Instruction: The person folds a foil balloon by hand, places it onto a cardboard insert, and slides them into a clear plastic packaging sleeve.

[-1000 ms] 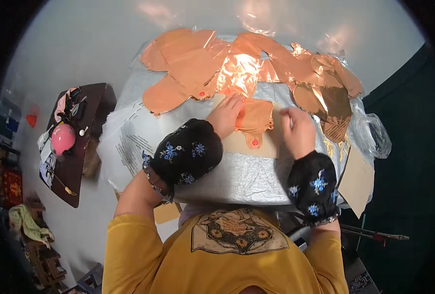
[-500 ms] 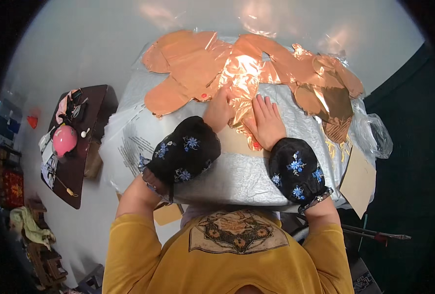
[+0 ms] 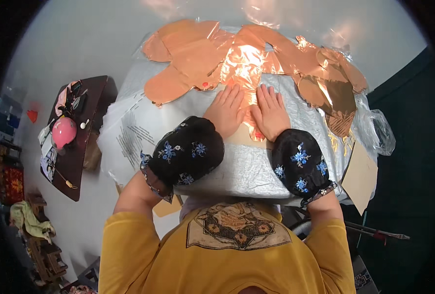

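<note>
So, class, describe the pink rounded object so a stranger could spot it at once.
Left of the silver-covered worktable stands a dark side table. Partway along its left side sits the pink rounded object, helmet-like. Its smooth dome sets it apart from the pale pink cloth beyond and the small white item at its right.

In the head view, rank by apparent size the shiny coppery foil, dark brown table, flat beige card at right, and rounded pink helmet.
1. Shiny coppery foil
2. Dark brown table
3. Flat beige card
4. Rounded pink helmet
</note>
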A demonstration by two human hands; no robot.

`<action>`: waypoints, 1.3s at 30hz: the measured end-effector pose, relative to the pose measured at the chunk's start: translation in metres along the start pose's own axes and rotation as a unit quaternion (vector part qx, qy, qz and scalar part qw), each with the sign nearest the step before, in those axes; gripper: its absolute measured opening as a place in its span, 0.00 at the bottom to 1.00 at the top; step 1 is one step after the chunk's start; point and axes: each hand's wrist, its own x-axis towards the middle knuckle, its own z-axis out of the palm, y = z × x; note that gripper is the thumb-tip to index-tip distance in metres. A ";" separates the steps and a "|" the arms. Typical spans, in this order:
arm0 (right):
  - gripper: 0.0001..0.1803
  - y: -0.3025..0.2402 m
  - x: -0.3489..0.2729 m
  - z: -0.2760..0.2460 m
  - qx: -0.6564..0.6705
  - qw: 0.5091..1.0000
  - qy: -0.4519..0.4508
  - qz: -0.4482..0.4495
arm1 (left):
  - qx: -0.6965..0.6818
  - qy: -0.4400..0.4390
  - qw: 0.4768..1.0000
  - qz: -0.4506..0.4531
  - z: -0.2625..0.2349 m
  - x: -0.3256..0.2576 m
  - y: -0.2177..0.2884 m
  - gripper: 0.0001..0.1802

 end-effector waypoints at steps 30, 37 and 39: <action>0.43 0.128 -0.153 -0.101 0.341 0.871 -0.052 0.351 | -0.017 -0.051 0.998 -0.044 0.000 0.001 -0.001 0.33; 0.40 0.088 -0.139 -0.129 -0.092 0.972 0.002 0.216 | -0.020 -0.057 0.997 -0.052 -0.001 0.000 -0.001 0.32; 0.37 0.046 -0.107 -0.121 0.015 0.998 0.065 0.014 | -0.010 -0.051 0.997 -0.050 -0.003 -0.001 -0.001 0.32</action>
